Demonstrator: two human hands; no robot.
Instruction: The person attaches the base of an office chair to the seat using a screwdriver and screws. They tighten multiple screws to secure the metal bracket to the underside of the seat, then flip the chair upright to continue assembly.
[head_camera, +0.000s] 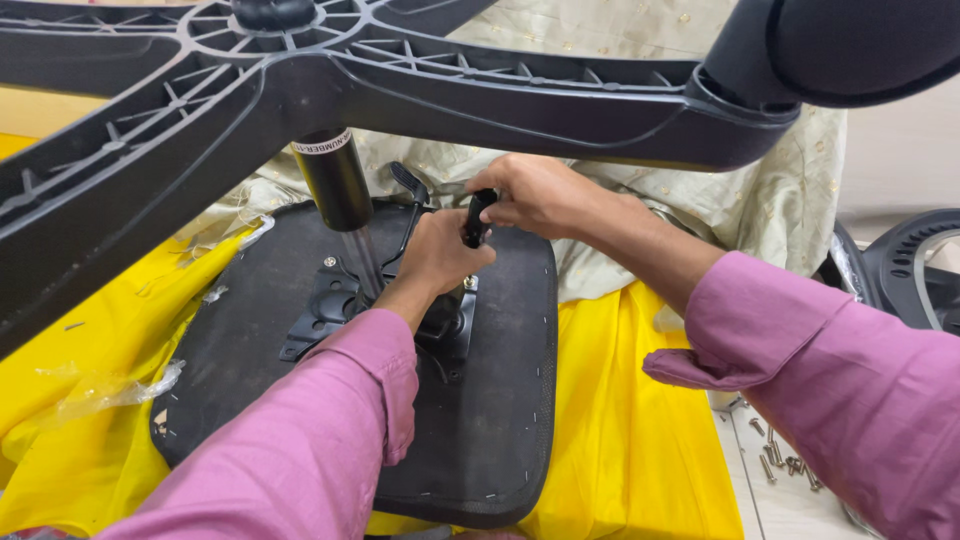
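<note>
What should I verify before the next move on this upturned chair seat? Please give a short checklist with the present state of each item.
1. Left hand rests on the metal mechanism plate: ok.
2. Right hand grips the black handle: ok.
3. Seat underside lies flat on the yellow cloth: ok.
4. Gas cylinder seated in the mechanism: cannot tell, its lower end is blurred.
5. Loose screws lie beside the cloth, within reach: ok.
6. Star base overhangs both hands: not ok.

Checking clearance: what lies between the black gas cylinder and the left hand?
In the head view, a thin black lever stands between gas cylinder and left hand.
</note>
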